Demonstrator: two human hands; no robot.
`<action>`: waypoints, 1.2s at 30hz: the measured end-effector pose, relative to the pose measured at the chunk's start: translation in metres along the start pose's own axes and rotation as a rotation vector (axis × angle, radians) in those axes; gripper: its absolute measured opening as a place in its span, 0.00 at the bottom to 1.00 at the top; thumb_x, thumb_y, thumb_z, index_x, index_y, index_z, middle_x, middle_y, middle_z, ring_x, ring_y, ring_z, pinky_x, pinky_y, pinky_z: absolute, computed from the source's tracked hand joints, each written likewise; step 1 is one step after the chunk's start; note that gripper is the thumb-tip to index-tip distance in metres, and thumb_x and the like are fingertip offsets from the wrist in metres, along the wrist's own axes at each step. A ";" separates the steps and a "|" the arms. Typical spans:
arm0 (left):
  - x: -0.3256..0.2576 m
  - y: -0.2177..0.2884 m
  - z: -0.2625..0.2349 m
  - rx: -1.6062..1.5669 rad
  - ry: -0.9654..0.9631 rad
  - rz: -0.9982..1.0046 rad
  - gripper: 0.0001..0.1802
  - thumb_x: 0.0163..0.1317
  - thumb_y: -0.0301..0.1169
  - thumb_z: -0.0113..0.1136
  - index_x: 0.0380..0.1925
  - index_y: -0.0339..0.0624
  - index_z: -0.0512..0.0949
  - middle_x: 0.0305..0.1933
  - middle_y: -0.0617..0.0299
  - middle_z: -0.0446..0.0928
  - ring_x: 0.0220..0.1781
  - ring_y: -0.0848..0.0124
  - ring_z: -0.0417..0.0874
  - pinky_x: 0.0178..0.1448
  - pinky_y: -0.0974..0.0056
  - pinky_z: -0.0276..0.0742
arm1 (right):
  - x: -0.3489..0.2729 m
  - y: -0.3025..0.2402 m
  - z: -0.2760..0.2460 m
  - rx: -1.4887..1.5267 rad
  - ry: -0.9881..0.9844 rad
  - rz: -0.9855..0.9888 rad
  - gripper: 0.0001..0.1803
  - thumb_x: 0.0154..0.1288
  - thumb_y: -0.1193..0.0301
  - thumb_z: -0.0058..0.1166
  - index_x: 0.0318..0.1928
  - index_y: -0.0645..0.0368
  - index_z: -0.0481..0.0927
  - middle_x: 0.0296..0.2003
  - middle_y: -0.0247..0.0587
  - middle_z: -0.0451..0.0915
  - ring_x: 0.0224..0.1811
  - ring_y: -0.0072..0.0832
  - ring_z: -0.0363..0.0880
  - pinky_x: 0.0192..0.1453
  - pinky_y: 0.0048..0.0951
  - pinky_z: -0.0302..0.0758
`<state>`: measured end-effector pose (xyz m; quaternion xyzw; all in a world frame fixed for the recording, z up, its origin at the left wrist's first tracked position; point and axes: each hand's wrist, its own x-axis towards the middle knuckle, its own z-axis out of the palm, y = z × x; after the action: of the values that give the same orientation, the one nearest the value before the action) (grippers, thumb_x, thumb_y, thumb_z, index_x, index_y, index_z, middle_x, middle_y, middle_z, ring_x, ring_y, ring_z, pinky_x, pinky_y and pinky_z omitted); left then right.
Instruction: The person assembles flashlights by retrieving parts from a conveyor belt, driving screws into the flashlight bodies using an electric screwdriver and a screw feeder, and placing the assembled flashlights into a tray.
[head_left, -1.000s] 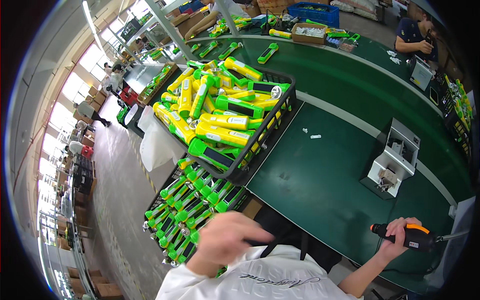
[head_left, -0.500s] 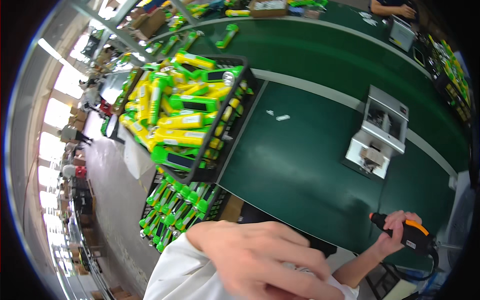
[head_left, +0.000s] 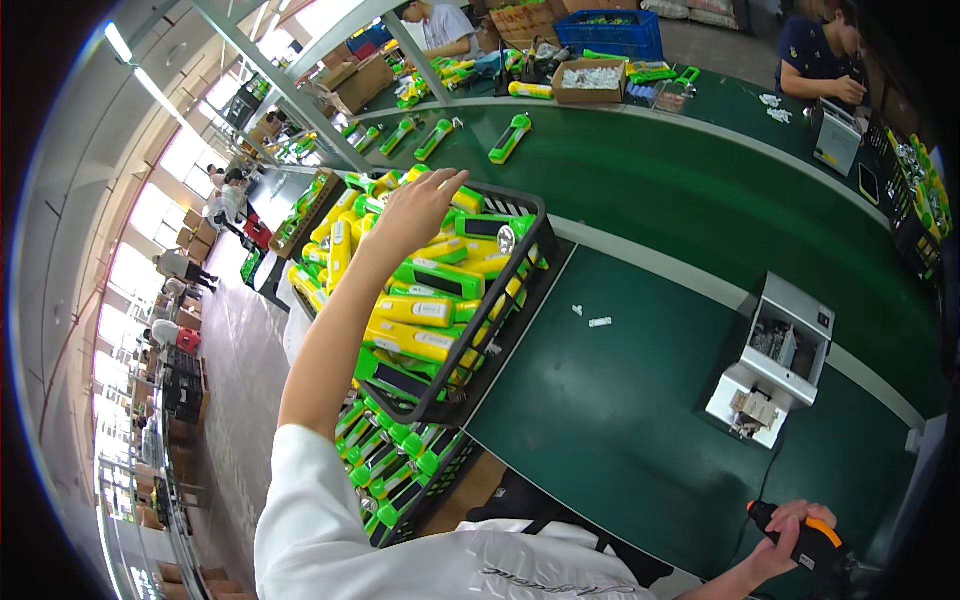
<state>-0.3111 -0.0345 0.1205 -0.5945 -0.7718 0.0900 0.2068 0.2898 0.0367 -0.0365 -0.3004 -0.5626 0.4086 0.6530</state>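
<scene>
My left hand (head_left: 418,212) is stretched over the far part of a black plastic crate (head_left: 535,250), its fingers extended with nothing seen in them. Beneath it lie heaped yellow-and-green flashlights (head_left: 412,310), some with a dark panel along the side. Whether the fingertips touch one cannot be made out. At the lower right, my right hand (head_left: 788,530) is wrapped around a black-and-orange electric screwdriver (head_left: 822,545) with its orange tip pointing left, above the near right part of the green bench (head_left: 620,400).
A silver screw feeder (head_left: 790,340) stands on the right of the bench. Small white pieces (head_left: 599,322) lie near its middle. A lower crate of flashlights (head_left: 385,470) sits below the first. Beyond runs a green conveyor (head_left: 640,170) with several flashlights. A co-worker (head_left: 815,70) sits at far right.
My left hand has moved from close in front of my body out over the crate. The view has tilted up, while my right hand keeps its grip on the screwdriver.
</scene>
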 end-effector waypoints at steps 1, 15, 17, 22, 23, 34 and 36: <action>0.014 -0.020 0.022 0.118 -0.003 0.085 0.31 0.60 0.25 0.60 0.66 0.48 0.70 0.67 0.58 0.71 0.61 0.57 0.78 0.61 0.53 0.76 | 0.000 0.001 -0.003 -0.022 0.005 -0.005 0.13 0.63 0.74 0.52 0.47 0.61 0.67 0.18 0.31 0.65 0.17 0.20 0.63 0.32 0.23 0.65; 0.045 -0.072 0.038 0.232 -0.059 0.334 0.23 0.52 0.36 0.70 0.49 0.43 0.81 0.51 0.65 0.83 0.53 0.64 0.79 0.57 0.59 0.72 | 0.000 0.004 -0.008 -0.136 0.147 -0.058 0.13 0.65 0.75 0.52 0.49 0.62 0.68 0.19 0.32 0.65 0.18 0.20 0.63 0.31 0.24 0.65; 0.036 -0.067 0.026 0.237 0.074 0.348 0.23 0.52 0.36 0.70 0.50 0.43 0.81 0.51 0.65 0.83 0.53 0.65 0.79 0.57 0.58 0.71 | -0.001 0.005 -0.007 -0.097 0.118 -0.055 0.14 0.65 0.76 0.53 0.49 0.62 0.67 0.18 0.32 0.65 0.17 0.21 0.63 0.30 0.25 0.66; 0.022 -0.014 -0.029 0.271 0.400 0.456 0.20 0.54 0.34 0.67 0.48 0.44 0.80 0.51 0.67 0.83 0.50 0.66 0.80 0.55 0.56 0.73 | 0.000 0.003 -0.002 -0.049 0.144 -0.057 0.13 0.65 0.75 0.53 0.48 0.62 0.67 0.18 0.33 0.66 0.18 0.22 0.64 0.31 0.25 0.67; 0.017 0.005 -0.040 0.238 0.436 0.469 0.23 0.52 0.31 0.66 0.51 0.44 0.79 0.52 0.65 0.81 0.53 0.65 0.80 0.56 0.55 0.75 | 0.000 0.002 -0.002 -0.019 0.140 -0.050 0.14 0.64 0.75 0.54 0.48 0.62 0.67 0.18 0.33 0.66 0.18 0.22 0.64 0.31 0.25 0.67; -0.041 0.188 -0.091 0.005 0.415 0.696 0.31 0.50 0.28 0.59 0.59 0.53 0.78 0.41 0.62 0.76 0.43 0.67 0.81 0.44 0.62 0.79 | -0.006 -0.008 0.009 0.092 0.124 -0.070 0.17 0.60 0.80 0.58 0.48 0.64 0.71 0.22 0.36 0.75 0.20 0.20 0.71 0.29 0.20 0.69; -0.056 0.222 -0.082 -0.117 0.344 0.670 0.32 0.50 0.32 0.64 0.60 0.53 0.78 0.43 0.62 0.77 0.40 0.68 0.81 0.40 0.63 0.78 | -0.006 -0.014 0.012 0.136 0.125 -0.032 0.17 0.59 0.82 0.59 0.49 0.65 0.71 0.22 0.35 0.75 0.20 0.19 0.71 0.28 0.20 0.69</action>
<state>-0.0689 -0.0351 0.0973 -0.8311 -0.4925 0.0072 0.2581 0.2806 0.0236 -0.0252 -0.2713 -0.4965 0.4158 0.7120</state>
